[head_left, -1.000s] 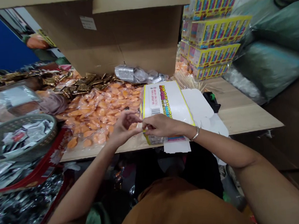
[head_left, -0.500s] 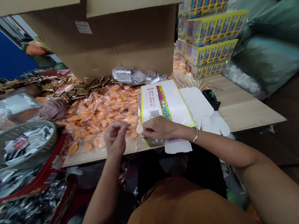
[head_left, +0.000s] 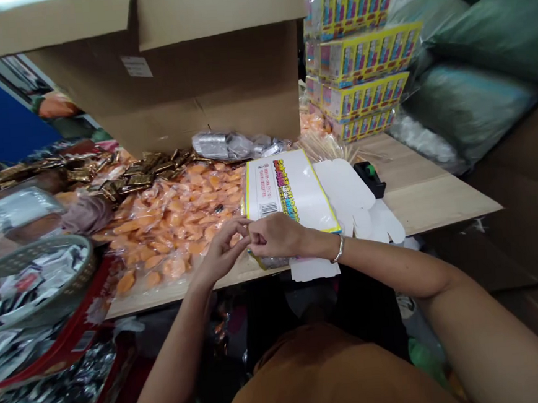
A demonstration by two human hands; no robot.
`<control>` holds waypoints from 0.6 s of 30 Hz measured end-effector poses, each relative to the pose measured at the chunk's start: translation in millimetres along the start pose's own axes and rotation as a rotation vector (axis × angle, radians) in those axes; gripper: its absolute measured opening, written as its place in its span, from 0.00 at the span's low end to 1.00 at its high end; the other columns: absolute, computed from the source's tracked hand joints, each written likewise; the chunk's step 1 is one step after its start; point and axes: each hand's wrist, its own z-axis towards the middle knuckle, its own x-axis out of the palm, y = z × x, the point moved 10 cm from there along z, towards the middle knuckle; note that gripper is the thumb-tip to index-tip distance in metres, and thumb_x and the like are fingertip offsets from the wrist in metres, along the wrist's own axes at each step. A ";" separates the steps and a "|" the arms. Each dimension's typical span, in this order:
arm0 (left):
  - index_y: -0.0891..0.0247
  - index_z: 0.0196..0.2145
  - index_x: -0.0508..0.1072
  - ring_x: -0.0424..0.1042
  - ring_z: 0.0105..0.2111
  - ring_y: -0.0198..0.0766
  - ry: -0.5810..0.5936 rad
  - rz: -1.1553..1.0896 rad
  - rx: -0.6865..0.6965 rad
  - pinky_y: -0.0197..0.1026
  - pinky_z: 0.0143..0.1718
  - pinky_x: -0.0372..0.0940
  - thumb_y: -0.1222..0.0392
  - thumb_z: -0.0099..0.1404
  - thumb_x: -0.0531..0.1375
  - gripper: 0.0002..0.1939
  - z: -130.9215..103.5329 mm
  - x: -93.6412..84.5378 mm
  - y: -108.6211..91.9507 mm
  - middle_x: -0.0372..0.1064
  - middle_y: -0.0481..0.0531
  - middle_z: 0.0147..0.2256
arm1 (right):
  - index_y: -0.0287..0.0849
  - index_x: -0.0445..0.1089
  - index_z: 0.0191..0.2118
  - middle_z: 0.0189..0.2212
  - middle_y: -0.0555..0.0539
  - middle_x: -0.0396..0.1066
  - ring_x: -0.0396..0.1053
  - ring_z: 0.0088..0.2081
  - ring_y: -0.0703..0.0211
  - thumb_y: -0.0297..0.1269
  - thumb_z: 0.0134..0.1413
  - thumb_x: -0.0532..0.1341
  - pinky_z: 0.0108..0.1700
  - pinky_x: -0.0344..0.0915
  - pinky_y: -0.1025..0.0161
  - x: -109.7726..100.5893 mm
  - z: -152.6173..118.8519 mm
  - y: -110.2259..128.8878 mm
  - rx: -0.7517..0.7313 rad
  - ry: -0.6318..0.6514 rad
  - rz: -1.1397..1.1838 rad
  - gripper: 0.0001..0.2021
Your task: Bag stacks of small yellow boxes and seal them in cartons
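Observation:
A white printed box (head_left: 296,187) with yellow edges lies on the wooden table in front of me. My right hand (head_left: 276,235) rests closed on its near left corner, fingers curled in; what they pinch is too small to make out. Against those fingers, at the box's left edge, my left hand (head_left: 224,250) has its thumb and forefinger nearly together, and anything between them is hidden. Many orange pieces in clear wrappers (head_left: 172,215) spread to the left of the box. White cardboard flaps (head_left: 345,186) extend from beneath its right side.
A large cardboard carton (head_left: 204,82) stands behind. Yellow display boxes (head_left: 369,54) are stacked at back right, near thin sticks (head_left: 327,147). A black tape dispenser (head_left: 370,180) sits right of the flaps. A basket of sachets (head_left: 85,265) is at left.
My left hand has moved right and its fingers now meet my right hand at the box's edge. My right hand stays on the box corner. The view has shifted slightly.

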 end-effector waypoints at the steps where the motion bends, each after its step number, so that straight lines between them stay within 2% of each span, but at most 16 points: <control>1: 0.62 0.28 0.69 0.70 0.46 0.45 0.074 0.027 0.017 0.48 0.52 0.63 0.47 0.67 0.61 0.17 6.5 2.6 -3.6 0.73 0.56 0.41 | 0.40 0.65 0.34 0.28 0.49 0.69 0.62 0.28 0.62 0.34 0.52 0.63 0.31 0.51 0.64 -1.2 1.3 -1.8 0.034 -0.025 0.014 0.06; 3: 0.61 0.29 0.70 0.69 0.41 0.43 0.202 0.103 0.053 0.46 0.49 0.64 0.49 0.68 0.60 0.15 15.7 6.0 -9.2 0.73 0.54 0.37 | 0.40 0.64 0.39 0.33 0.47 0.70 0.64 0.31 0.61 0.33 0.52 0.63 0.32 0.56 0.64 -7.0 1.7 -1.2 0.041 -0.065 0.056 0.10; 4: 0.61 0.30 0.71 0.69 0.41 0.43 0.246 0.144 0.060 0.46 0.49 0.64 0.49 0.67 0.61 0.14 18.7 6.3 -9.7 0.72 0.54 0.37 | 0.41 0.63 0.40 0.36 0.46 0.70 0.65 0.32 0.60 0.32 0.53 0.63 0.33 0.58 0.64 -12.6 -0.6 1.4 -0.001 -0.079 0.080 0.09; 6: 0.60 0.36 0.75 0.69 0.45 0.46 0.260 0.182 0.022 0.48 0.52 0.65 0.49 0.65 0.63 0.12 23.4 1.8 -3.1 0.73 0.55 0.43 | 0.42 0.62 0.37 0.38 0.46 0.69 0.66 0.37 0.59 0.30 0.54 0.61 0.39 0.63 0.63 -34.2 -15.4 4.4 -0.134 -0.149 0.127 0.07; 7: 0.58 0.42 0.76 0.69 0.50 0.49 0.237 0.165 -0.032 0.50 0.54 0.65 0.48 0.62 0.65 0.15 25.2 -2.2 4.7 0.72 0.56 0.48 | 0.43 0.61 0.35 0.38 0.46 0.69 0.67 0.40 0.59 0.32 0.55 0.61 0.43 0.64 0.63 -51.5 -29.4 -2.1 -0.167 -0.237 0.150 0.06; 8: 0.56 0.49 0.75 0.67 0.55 0.52 0.203 0.117 -0.109 0.51 0.56 0.65 0.48 0.58 0.68 0.22 26.1 -5.8 15.2 0.70 0.57 0.54 | 0.43 0.61 0.34 0.38 0.46 0.68 0.67 0.42 0.58 0.35 0.56 0.61 0.46 0.64 0.61 -70.5 -47.7 -17.1 -0.143 -0.360 0.175 0.06; 9: 0.54 0.56 0.71 0.64 0.59 0.56 0.180 0.041 -0.200 0.52 0.57 0.65 0.48 0.55 0.70 0.31 25.4 -6.4 27.6 0.66 0.58 0.59 | 0.44 0.61 0.34 0.37 0.46 0.68 0.67 0.43 0.57 0.39 0.57 0.61 0.48 0.64 0.60 -87.7 -70.2 -41.1 -0.050 -0.504 0.204 0.08; 10: 0.52 0.61 0.67 0.62 0.62 0.58 0.173 -0.058 -0.291 0.53 0.58 0.65 0.48 0.52 0.72 0.40 23.5 -3.3 40.1 0.63 0.58 0.63 | 0.44 0.62 0.33 0.36 0.47 0.68 0.67 0.42 0.56 0.44 0.58 0.60 0.49 0.64 0.59 -98.3 -96.0 -72.0 0.103 -0.638 0.243 0.10; 11: 0.50 0.65 0.62 0.60 0.64 0.60 0.175 -0.161 -0.371 0.53 0.59 0.65 0.48 0.50 0.72 0.47 20.8 2.7 51.1 0.60 0.58 0.66 | 0.44 0.63 0.33 0.35 0.47 0.68 0.67 0.41 0.56 0.47 0.60 0.58 0.48 0.64 0.58 -98.1 -122.8 -105.6 0.293 -0.729 0.293 0.12; 12: 0.50 0.68 0.59 0.59 0.65 0.60 0.175 -0.258 -0.431 0.53 0.60 0.65 0.47 0.49 0.73 0.51 18.3 9.8 59.8 0.58 0.58 0.67 | 0.44 0.64 0.32 0.32 0.48 0.68 0.67 0.38 0.56 0.50 0.60 0.55 0.46 0.64 0.57 -85.9 -146.1 -136.9 0.481 -0.748 0.356 0.15; 13: 0.51 0.69 0.56 0.58 0.66 0.60 0.165 -0.340 -0.473 0.53 0.61 0.64 0.47 0.49 0.73 0.53 16.3 16.1 66.3 0.57 0.58 0.68 | 0.44 0.64 0.31 0.30 0.48 0.69 0.67 0.37 0.55 0.53 0.61 0.53 0.45 0.64 0.57 -63.0 -161.9 -162.2 0.630 -0.685 0.435 0.18; 14: 0.51 0.70 0.55 0.57 0.67 0.60 0.147 -0.408 -0.502 0.52 0.63 0.63 0.47 0.50 0.72 0.54 14.6 21.3 71.3 0.56 0.58 0.68 | 0.44 0.65 0.29 0.29 0.48 0.69 0.68 0.37 0.54 0.55 0.61 0.51 0.45 0.64 0.57 -37.2 -171.4 -179.3 0.714 -0.607 0.522 0.20; 16: 0.51 0.70 0.54 0.57 0.67 0.59 0.087 -0.498 -0.539 0.51 0.63 0.62 0.47 0.50 0.72 0.54 10.3 25.7 78.0 0.56 0.57 0.68 | 0.43 0.65 0.27 0.27 0.48 0.69 0.68 0.36 0.54 0.58 0.61 0.50 0.42 0.64 0.58 6.0 -179.6 -195.9 0.780 -0.520 0.650 0.24; 18: 0.50 0.69 0.58 0.59 0.66 0.60 0.027 -0.547 -0.592 0.50 0.62 0.65 0.47 0.48 0.72 0.53 1.0 24.5 82.1 0.59 0.55 0.67 | 0.43 0.65 0.26 0.25 0.48 0.69 0.68 0.33 0.55 0.61 0.59 0.51 0.38 0.63 0.60 24.8 -182.0 -197.2 0.790 -0.555 0.697 0.26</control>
